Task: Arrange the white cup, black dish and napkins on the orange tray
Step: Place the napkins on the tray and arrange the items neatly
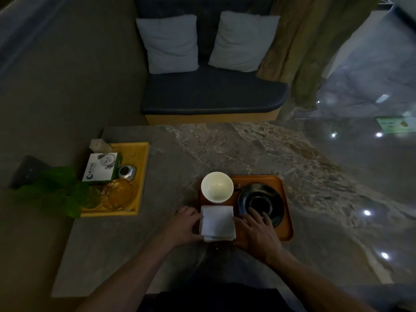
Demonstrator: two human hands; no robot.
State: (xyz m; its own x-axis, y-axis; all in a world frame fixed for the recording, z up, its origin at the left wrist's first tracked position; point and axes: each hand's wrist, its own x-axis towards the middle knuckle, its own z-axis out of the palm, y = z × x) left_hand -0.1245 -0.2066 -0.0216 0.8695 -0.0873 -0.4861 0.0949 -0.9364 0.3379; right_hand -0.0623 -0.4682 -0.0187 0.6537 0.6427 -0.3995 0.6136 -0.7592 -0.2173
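An orange tray (284,212) lies on the marble table in front of me. A white cup (217,187) stands upright in its far left corner. The black dish (261,202) sits on the tray's right half. A stack of white napkins (218,222) rests at the tray's near left, squared between my hands. My left hand (185,226) presses the stack's left edge. Against the right edge lies my right hand (254,231), whose fingertips reach over the dish's near rim.
A yellow tray (142,174) at the table's left holds a white and green box (101,168), a small silver object (127,171) and a glass ashtray (117,194). Green leaves (56,190) overhang it. A dark bench with two cushions (213,91) stands beyond the table.
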